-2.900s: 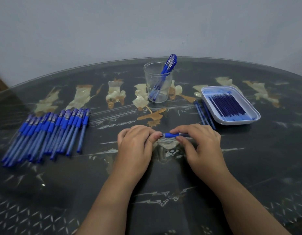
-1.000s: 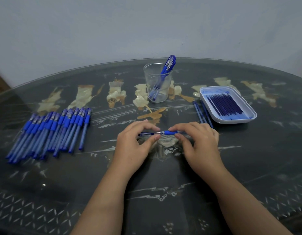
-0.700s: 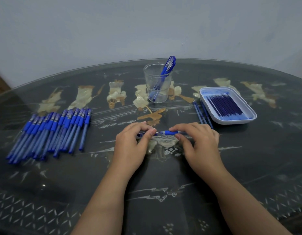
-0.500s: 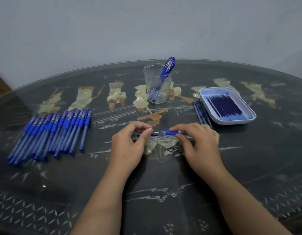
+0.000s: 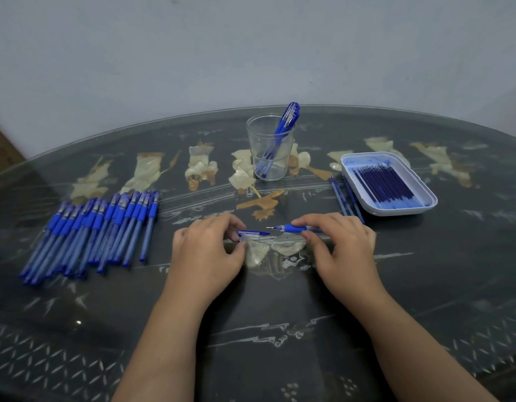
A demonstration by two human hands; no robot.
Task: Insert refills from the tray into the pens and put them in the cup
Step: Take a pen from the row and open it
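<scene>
My right hand [image 5: 339, 245] pinches a blue pen [image 5: 293, 228] by its grip, the bare tip pointing left. My left hand [image 5: 206, 250] pinches the pen's clear cap [image 5: 252, 234], a short gap away from that tip. Both hands rest low on the table's middle. Behind them a clear cup [image 5: 270, 147] holds a couple of blue pens. The white tray [image 5: 364, 162] at the right holds several dark blue refills [image 5: 383, 184]. A row of several capped blue pens [image 5: 97, 230] lies at the left.
A few loose blue refills [image 5: 346, 200] lie on the table just left of the tray. The dark glass-topped table [image 5: 280, 329] has pale inlaid figures. A pale wall stands behind the table's far edge.
My left hand has pulled the cap off the pen and drawn it leftwards; the pen tip now shows. My right hand has kept hold of the barrel in place.
</scene>
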